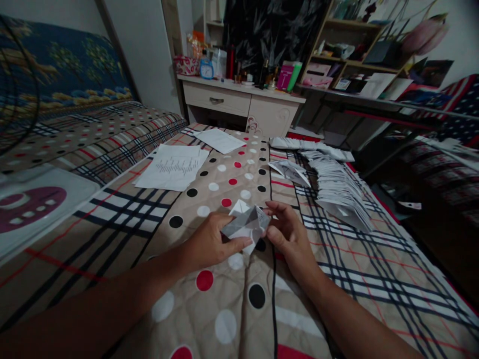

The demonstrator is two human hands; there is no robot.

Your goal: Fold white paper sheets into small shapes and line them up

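Note:
A piece of folded paper, white with grey shaded faces and creased flaps, is held above the spotted quilt. My left hand grips its left side, thumb along the lower front and the other fingers mostly hidden behind. At the right edge of the paper, my right hand has its thumb and curled fingers around a corner. Some print shows on the right-hand flap.
Printed sheets and a blank-looking stack of paper lie ahead on the left. To the right are a loose folded piece and a long row of folded papers. A white dresser stands beyond the bed.

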